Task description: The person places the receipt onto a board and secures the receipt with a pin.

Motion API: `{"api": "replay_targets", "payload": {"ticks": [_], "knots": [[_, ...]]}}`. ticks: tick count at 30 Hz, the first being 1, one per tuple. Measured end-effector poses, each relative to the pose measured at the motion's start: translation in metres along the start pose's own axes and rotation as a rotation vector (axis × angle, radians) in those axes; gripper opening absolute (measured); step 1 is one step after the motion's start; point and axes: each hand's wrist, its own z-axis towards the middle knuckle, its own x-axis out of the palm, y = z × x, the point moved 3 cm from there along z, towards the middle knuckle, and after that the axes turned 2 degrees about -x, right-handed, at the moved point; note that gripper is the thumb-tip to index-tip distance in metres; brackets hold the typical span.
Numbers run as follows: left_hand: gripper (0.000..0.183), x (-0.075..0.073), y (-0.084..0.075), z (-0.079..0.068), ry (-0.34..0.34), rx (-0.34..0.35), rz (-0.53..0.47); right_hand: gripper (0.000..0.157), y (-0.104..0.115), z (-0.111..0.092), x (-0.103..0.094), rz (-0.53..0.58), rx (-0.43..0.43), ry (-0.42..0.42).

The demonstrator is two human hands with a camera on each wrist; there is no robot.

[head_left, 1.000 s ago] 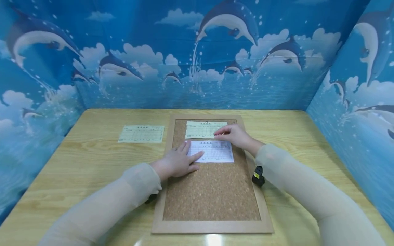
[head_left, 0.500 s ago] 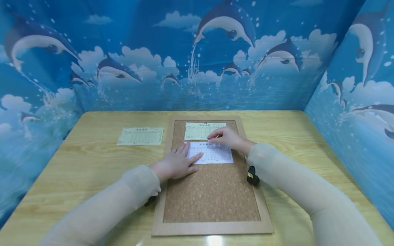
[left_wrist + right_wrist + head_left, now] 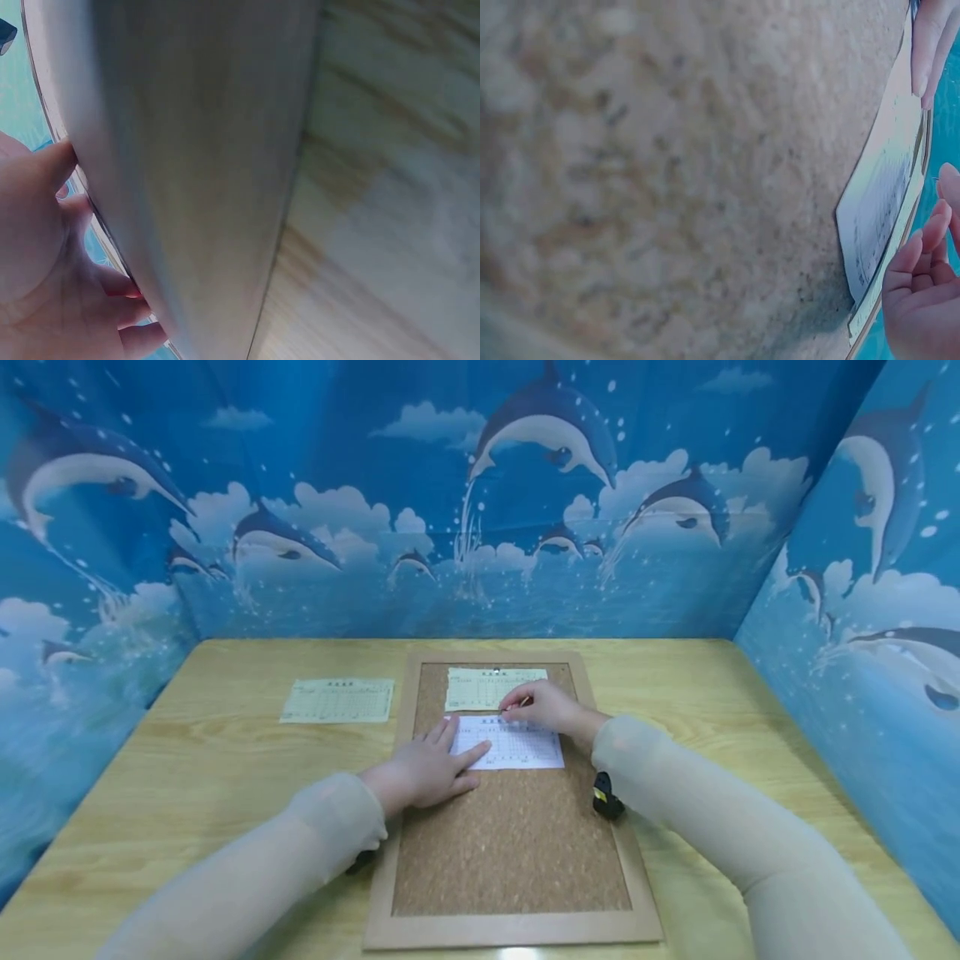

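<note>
Corkboard [image 3: 513,860] is lying on the counter [image 3: 210,768] beneath the left hand [image 3: 429,772], which is resting, fingers spread, on a white slip [image 3: 525,749]. Over the slip's top edge, the right hand [image 3: 546,707] is pinching a tiny pin [image 3: 936,178]; just beyond, a green slip [image 3: 470,690] is lying.

Booth [image 3: 855,702] w/ dolphin-print backdrop [image 3: 322,602]

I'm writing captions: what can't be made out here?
Head view: print on the white slip, too small; its lower left corner, under the left hand.
Head view: the lower right corner of the green slip above it, behind the right hand.
Right wrist view: the tiny thing in the right hand, too small to name.
Left wrist view: what the left hand touches, hidden by the frame.
</note>
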Motion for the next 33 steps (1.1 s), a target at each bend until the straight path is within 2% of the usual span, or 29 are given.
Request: {"api": "replay_targets", "payload": {"ticks": [10, 13, 21, 33], "knots": [[0.057, 0.005, -0.001, -0.001, 0.006, 0.0, 0.009, 0.017, 0.0, -0.001, 0.008, 0.029, 0.032, 0.028], [0.057, 0.003, -0.002, 0.0, -0.01, 0.01, 0.02, 0.017, -0.004, 0.001, 0.007, 0.052, 0.074, 0.04], [0.058, 0.003, 0.0, 0.001, 0.004, 0.007, 0.017, 0.018, -0.009, 0.005, 0.007, 0.142, 0.199, 0.078], [0.058, 0.004, 0.002, 0.002, -0.016, 0.015, 0.026, 0.023, -0.009, 0.009, 0.005, 0.153, 0.241, 0.079]]}}
